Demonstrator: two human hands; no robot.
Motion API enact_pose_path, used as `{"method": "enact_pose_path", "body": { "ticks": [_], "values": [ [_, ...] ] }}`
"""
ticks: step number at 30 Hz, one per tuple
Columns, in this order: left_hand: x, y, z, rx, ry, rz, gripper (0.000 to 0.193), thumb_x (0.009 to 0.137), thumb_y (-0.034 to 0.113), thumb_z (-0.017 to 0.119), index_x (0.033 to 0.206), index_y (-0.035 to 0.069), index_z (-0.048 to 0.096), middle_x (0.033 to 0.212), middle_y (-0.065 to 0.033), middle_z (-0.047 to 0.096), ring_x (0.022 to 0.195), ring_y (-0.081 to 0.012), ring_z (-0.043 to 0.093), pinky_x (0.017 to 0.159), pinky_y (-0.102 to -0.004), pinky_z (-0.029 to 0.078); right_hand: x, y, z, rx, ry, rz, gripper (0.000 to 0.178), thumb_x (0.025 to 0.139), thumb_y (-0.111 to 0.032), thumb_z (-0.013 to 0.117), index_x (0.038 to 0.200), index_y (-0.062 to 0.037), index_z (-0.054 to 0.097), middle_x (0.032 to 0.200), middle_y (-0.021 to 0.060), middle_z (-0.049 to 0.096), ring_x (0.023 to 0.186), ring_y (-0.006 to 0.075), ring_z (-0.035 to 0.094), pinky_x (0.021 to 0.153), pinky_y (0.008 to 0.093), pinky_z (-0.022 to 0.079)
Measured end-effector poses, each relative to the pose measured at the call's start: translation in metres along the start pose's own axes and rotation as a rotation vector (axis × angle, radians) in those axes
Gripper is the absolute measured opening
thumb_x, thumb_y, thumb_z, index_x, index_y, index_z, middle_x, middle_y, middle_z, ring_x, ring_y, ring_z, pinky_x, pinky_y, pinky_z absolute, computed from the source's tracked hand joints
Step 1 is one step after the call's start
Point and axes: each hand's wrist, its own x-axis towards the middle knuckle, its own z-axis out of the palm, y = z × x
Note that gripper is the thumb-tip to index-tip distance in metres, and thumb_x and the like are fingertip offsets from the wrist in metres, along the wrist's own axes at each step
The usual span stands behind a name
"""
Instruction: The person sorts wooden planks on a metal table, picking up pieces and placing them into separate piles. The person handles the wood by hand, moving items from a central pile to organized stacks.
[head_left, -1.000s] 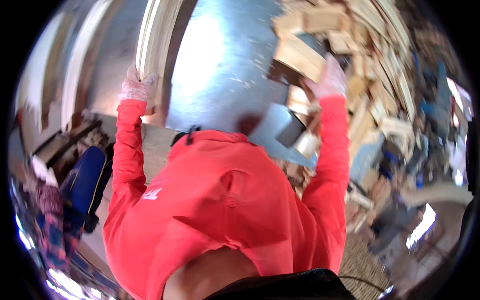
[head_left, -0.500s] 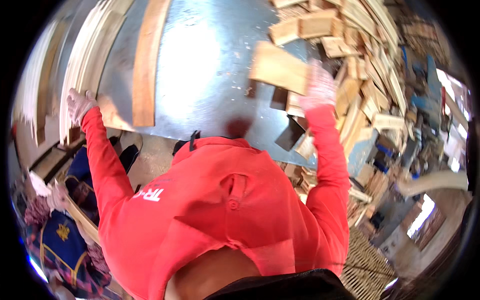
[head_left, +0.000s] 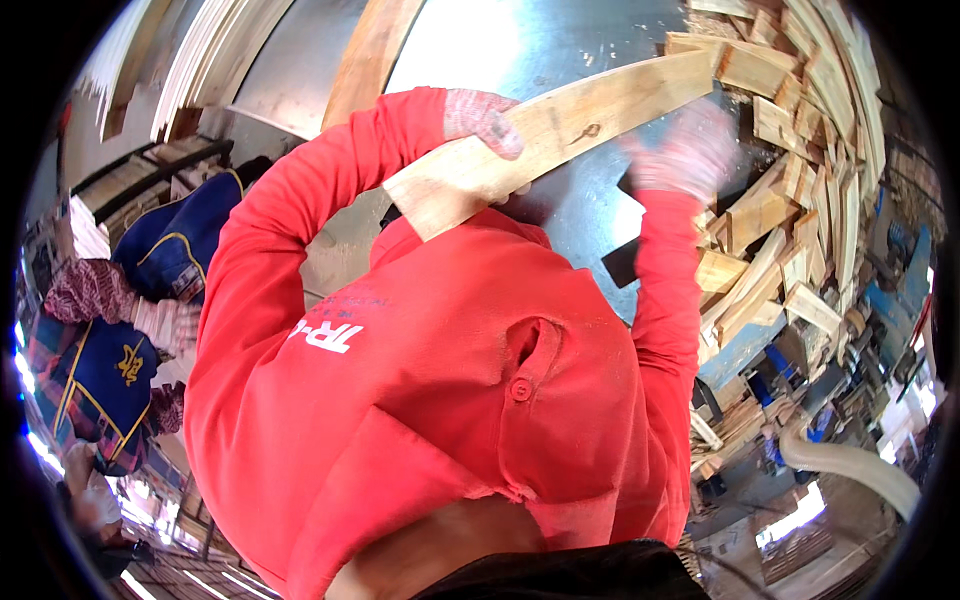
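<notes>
A pale wooden board [head_left: 610,108] with a dark knot slants across my front over the metal table. My left hand [head_left: 483,122], in a light knitted glove, is closed around it near its lower left end, thumb on the upper face. Below the board's far right end is my gloved right hand [head_left: 690,155], apart from the pile. Motion smears its fingers, so whether they hold anything does not show.
Offcuts [head_left: 760,215] are heaped along the right side of the metal table [head_left: 470,45]. Another board [head_left: 370,60] lies at the far left, beside stacked strips [head_left: 215,60]. A co-worker's gloved hand [head_left: 168,325] is at left. A pale hose [head_left: 850,465] curves at lower right.
My left hand has left the stacked strips and now grips the board in front of me. The short wood piece is no longer seen in my right hand. The view has shifted left.
</notes>
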Motion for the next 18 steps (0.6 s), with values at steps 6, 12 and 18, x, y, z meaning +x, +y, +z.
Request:
{"method": "enact_pose_path", "body": {
  "ticks": [6,12,18],
  "values": [
    [-0.004,0.007,0.01,0.607,0.441,0.111,0.054,0.087,0.024,0.07,0.133,0.005,0.05,0.109,-0.0074,0.064,0.099,-0.0193,0.062,0.088,-0.0368,0.051,0.0,0.117,0.035,-0.148,-0.481,1.174,0.118,0.069,-0.062,0.071,0.151,-0.0066,0.008,0.149,0.0291,0.025,0.138,0.039,0.031,0.11,0.0493,0.029],
    [-0.002,0.0,0.005,0.31,0.183,0.102,0.054,0.084,0.023,0.072,0.131,0.005,0.052,0.109,-0.0069,0.063,0.1,-0.0166,0.059,0.088,-0.0348,0.048,-0.003,0.166,0.094,-0.31,-0.479,1.239,0.101,0.074,-0.041,0.069,0.151,-0.0069,0.014,0.145,0.0257,0.034,0.129,0.0349,0.045,0.103,0.0479,0.038],
    [-0.075,0.028,0.066,1.052,0.718,0.032,0.062,0.084,0.026,0.063,0.139,0.007,0.045,0.111,-0.0098,0.065,0.101,-0.0151,0.059,0.085,-0.0331,0.049,-0.012,0.164,0.047,0.059,-0.353,1.242,0.095,0.072,-0.025,0.067,0.15,-0.0031,0.019,0.143,0.0245,0.038,0.125,0.0338,0.048,0.104,0.0421,0.038]
  ]
}}
